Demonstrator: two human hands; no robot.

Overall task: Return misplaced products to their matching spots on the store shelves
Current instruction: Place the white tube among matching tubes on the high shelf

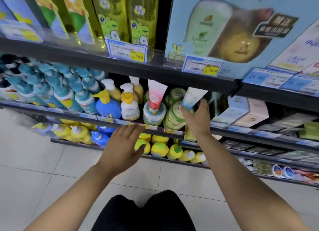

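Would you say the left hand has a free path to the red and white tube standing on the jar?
Probably yes. The left hand is open at the shelf edge, just below the red and white tube, and nothing stands in front. The right hand holds the blue and white tube alongside.

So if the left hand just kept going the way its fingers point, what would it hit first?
Probably the shelf edge: the left hand has its fingertips right at it. Depth is hard to judge.

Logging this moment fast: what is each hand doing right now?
Left hand: open, fingers straight, holding nothing, by the shelf edge.
Right hand: gripping a white and blue squeeze tube.
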